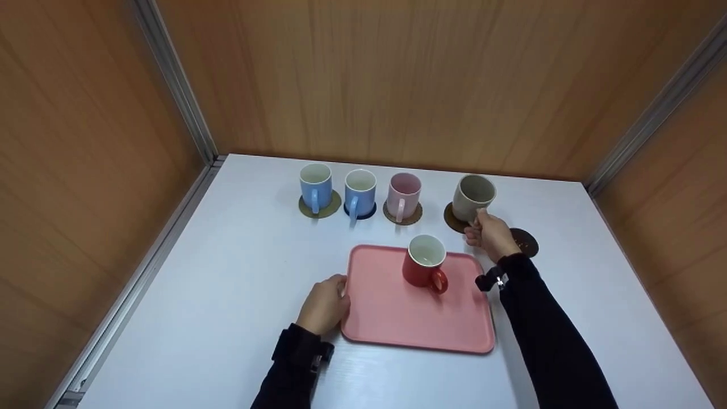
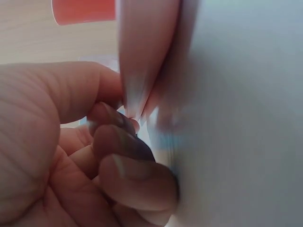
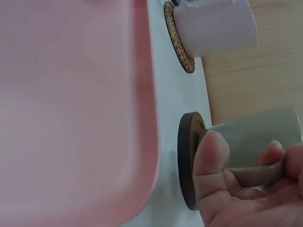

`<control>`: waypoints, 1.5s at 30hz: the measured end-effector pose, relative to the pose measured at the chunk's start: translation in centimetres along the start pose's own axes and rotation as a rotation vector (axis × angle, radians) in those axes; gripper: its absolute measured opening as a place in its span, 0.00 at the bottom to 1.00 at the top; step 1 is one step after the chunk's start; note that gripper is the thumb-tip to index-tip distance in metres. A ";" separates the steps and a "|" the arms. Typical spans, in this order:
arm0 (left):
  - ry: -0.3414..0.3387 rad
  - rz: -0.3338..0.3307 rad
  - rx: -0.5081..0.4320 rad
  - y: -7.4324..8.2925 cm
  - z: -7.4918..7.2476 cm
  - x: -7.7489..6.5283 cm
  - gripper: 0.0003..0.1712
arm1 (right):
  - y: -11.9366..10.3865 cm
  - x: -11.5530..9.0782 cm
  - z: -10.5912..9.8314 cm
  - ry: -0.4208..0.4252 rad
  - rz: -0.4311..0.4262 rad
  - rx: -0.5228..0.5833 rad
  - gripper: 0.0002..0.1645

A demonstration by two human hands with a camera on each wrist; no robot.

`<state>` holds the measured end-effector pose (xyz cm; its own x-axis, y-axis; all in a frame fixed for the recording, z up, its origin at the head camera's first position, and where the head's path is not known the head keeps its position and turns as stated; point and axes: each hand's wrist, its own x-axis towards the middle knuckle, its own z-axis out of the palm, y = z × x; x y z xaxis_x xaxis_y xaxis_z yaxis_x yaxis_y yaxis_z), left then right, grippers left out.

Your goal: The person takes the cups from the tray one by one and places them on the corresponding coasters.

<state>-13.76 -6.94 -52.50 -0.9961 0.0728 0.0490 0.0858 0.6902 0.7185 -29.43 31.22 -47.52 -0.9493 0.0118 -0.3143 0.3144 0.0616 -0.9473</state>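
Observation:
My right hand [image 1: 493,234] grips the handle of a grey-beige mug [image 1: 467,208], which is upright over a dark brown coaster [image 3: 185,156]. In the right wrist view the fingers curl round the handle [image 3: 255,175]. My left hand [image 1: 322,305] holds the left rim of a pink tray [image 1: 392,309], with thumb and fingers at its edge in the left wrist view. On the tray stands a red mug [image 1: 417,274] with a pale inside, its handle turned toward the front right.
Two blue mugs [image 1: 316,190] and a pink mug [image 1: 403,201] stand on coasters in a row at the back. A dark round coaster [image 1: 525,242] lies bare beyond my right wrist. Wooden panels [image 1: 397,85] enclose the white table [image 1: 227,295] at the back and sides.

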 end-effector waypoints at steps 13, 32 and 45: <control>-0.018 -0.032 -0.041 0.0 -0.1 0.3 0.23 | 1.0 -4.9 0.4 0.054 -0.074 -0.154 0.44; -0.001 -0.010 -0.013 0.0 0.1 0.2 0.23 | 7.5 -12.4 4.0 -0.237 -0.161 -0.267 0.30; -0.001 -0.005 -0.017 -0.2 0.2 0.2 0.23 | 9.1 -12.2 4.8 -0.267 -0.188 -0.133 0.29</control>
<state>-13.97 -6.90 -52.81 -0.9966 0.0703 0.0441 0.0801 0.6782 0.7305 -14.91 26.86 -52.57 -0.9492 -0.2727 -0.1568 0.1135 0.1677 -0.9793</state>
